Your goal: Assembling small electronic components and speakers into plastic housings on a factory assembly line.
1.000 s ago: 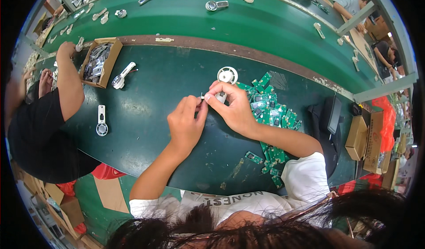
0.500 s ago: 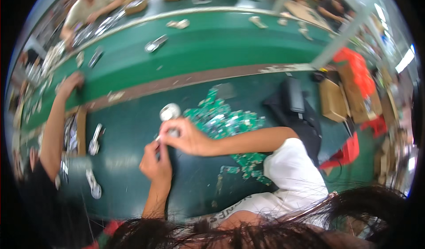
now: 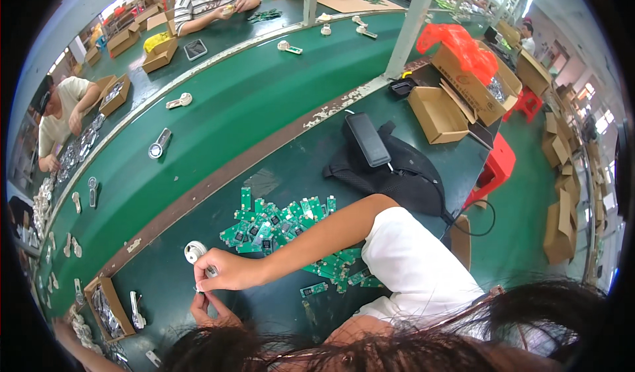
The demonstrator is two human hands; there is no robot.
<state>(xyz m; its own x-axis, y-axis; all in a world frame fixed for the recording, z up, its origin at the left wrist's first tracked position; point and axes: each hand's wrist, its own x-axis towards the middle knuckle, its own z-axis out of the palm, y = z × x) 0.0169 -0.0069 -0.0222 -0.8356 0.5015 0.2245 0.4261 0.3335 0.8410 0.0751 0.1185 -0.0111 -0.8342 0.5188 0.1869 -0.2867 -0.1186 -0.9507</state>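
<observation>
My right hand [image 3: 233, 269] is bent over a white round-headed plastic part [image 3: 195, 251], whose head sticks out beyond the knuckles. A paler stretch shows in the gap between thumb and forefinger. The right fingertips are pinched together and meet those of my left hand [image 3: 213, 314], just below them. Whatever small piece lies between the fingertips is too small to make out. To the right, partly under my right forearm, spreads a heap of green circuit boards [image 3: 274, 223]. One board [image 3: 313, 290] lies apart, near my body.
A cardboard box [image 3: 106, 309] of metallic parts and a white-and-grey device [image 3: 137, 310] are to the left, near a co-worker's arm [image 3: 79, 345]. Beyond runs a green conveyor belt [image 3: 231, 117] carrying similar parts. A black bag [image 3: 390, 173], black case [image 3: 367, 139] and open carton [image 3: 438, 114] stand right.
The view has swung to the right, so the bench and my hands appear farther left and lower. Both hands stay together at the white part. The co-worker's arm has shifted to the lower left edge.
</observation>
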